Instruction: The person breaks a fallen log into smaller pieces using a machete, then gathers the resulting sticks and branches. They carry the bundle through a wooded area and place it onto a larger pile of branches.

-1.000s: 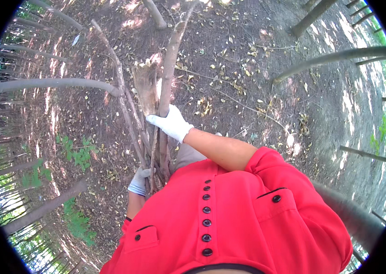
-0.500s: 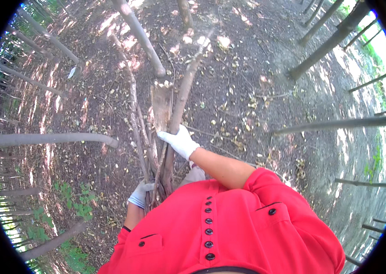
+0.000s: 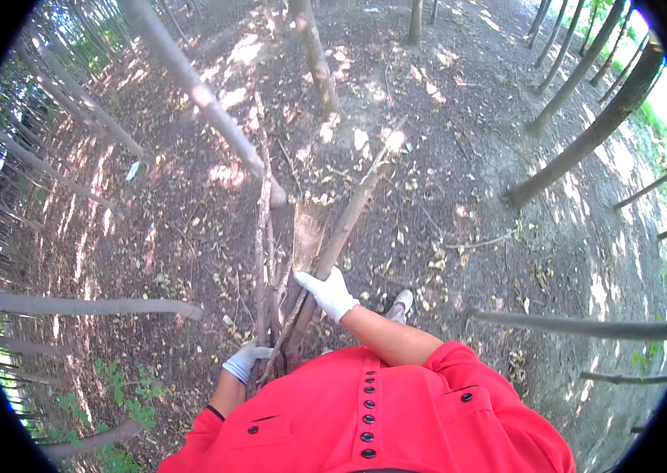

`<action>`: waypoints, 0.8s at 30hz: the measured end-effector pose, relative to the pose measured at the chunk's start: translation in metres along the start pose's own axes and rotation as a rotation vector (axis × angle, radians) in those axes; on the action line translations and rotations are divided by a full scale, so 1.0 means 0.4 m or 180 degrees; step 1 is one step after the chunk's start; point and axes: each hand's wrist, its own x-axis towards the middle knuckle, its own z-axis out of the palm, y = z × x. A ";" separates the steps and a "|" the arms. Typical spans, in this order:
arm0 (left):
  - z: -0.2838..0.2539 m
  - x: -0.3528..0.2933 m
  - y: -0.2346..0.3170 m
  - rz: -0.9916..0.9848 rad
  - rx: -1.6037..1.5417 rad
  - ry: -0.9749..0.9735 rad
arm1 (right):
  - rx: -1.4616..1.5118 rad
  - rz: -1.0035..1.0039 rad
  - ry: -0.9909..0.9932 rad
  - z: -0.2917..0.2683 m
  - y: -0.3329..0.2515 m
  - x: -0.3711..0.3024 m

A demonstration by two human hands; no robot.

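My right hand point(image 3: 329, 293), in a white glove, is wrapped round a thick branch point(image 3: 349, 221) that slants away up and to the right. Lower and to the left, my gloved left hand point(image 3: 245, 361) is closed on several thin branches point(image 3: 261, 244) pointing forward. A flat, pale brown piece of wood point(image 3: 306, 238) stands out between the two, its lower end hidden behind the sticks. Another thin stick point(image 3: 284, 331) crosses below my right hand. The near ends of the bundle disappear against the red shirt.
Slim tree trunks rise around me: one straight ahead point(image 3: 270, 189), one on the left point(image 3: 97, 305), others on the right point(image 3: 578, 327). Dry leaves and twigs litter the dark soil. My shoe point(image 3: 400, 305) shows right of the bundle. Leafy green plants point(image 3: 124, 394) grow at the lower left.
The trees and ground have shifted down in the view, and my shoe now shows on the right. The thin branches point more straight ahead; the thick branch leans further right. Both hands keep their grip.
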 end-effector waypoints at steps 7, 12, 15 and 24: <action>0.328 0.194 0.278 0.0666 0.0149 0.0160 | 0.0261 -0.0313 -0.0098 -0.299 -0.233 0.221; 0.533 0.253 0.483 0.0483 0.0359 0.0248 | 0.0239 -0.0342 0.0067 -0.457 -0.392 0.331; 0.588 0.332 0.580 0.0425 0.0398 0.0139 | 0.0227 -0.0274 0.0234 -0.541 -0.441 0.412; 0.659 0.702 0.903 0.0199 0.0305 -0.0280 | 0.0137 -0.0096 0.0536 -0.759 -0.592 0.790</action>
